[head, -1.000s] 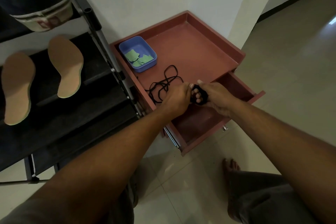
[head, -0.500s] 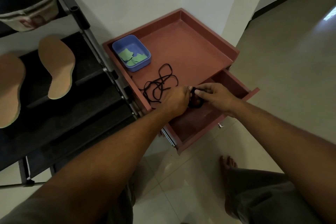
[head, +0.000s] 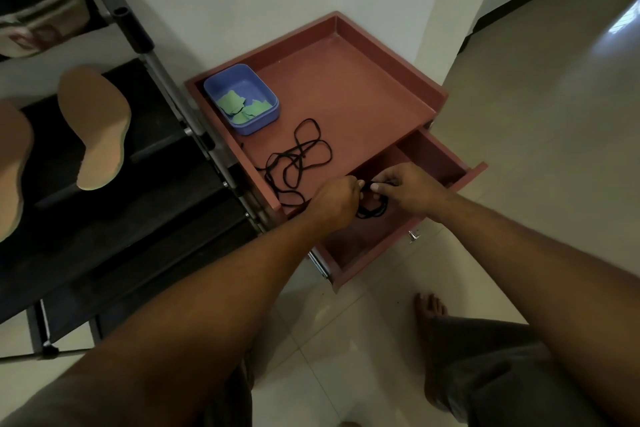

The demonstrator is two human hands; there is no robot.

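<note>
Over the open drawer, the left hand and right hand both pinch a coiled black cord, apparently bundling it for storage there.

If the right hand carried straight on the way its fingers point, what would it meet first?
The right hand would probably meet the left hand, just past the black cord coil both hold.

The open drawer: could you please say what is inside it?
The drawer shows only bare reddish floor. The left hand and right hand hold a black cord bundle over it, hiding the floor beneath them.
</note>
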